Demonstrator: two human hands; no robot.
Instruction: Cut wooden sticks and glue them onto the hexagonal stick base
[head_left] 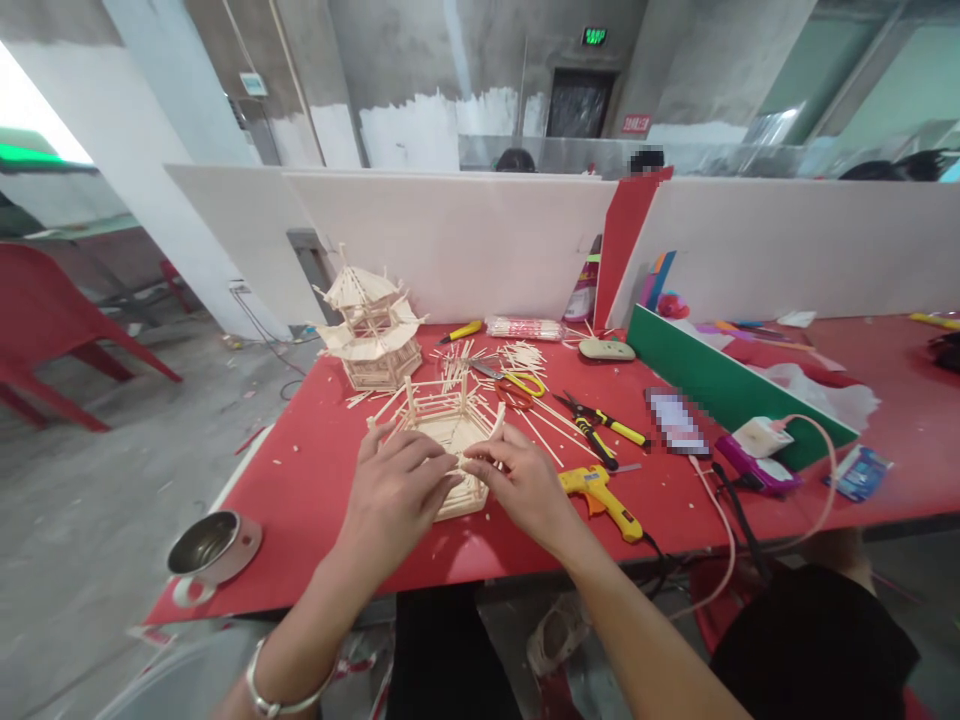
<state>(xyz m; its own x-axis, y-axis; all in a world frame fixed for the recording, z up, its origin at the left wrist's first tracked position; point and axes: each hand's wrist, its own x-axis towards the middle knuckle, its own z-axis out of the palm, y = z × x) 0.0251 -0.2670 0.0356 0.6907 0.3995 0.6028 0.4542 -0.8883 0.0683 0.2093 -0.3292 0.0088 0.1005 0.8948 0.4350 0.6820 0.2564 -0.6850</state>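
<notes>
A hexagonal frame of pale wooden sticks (442, 432), with a floor and upright posts, lies at the near middle of the red table. My left hand (401, 490) is over its left and near side, its thumb and fingers drawn together. My right hand (521, 485) is at the near right side, thumb and forefinger pinched. The fingertips of both hands meet above the frame on a short wooden stick (461, 462), mostly hidden by the fingers. A tiered stick pagoda (367, 330) stands at the back left.
Right of the frame lie a yellow glue gun (604, 497), pliers (592, 425) and a phone (676, 422). Behind it are scissors (523, 384) and loose sticks (523, 357). A metal mug (215, 548) stands near the left edge. A green board (727, 385) stands on the right.
</notes>
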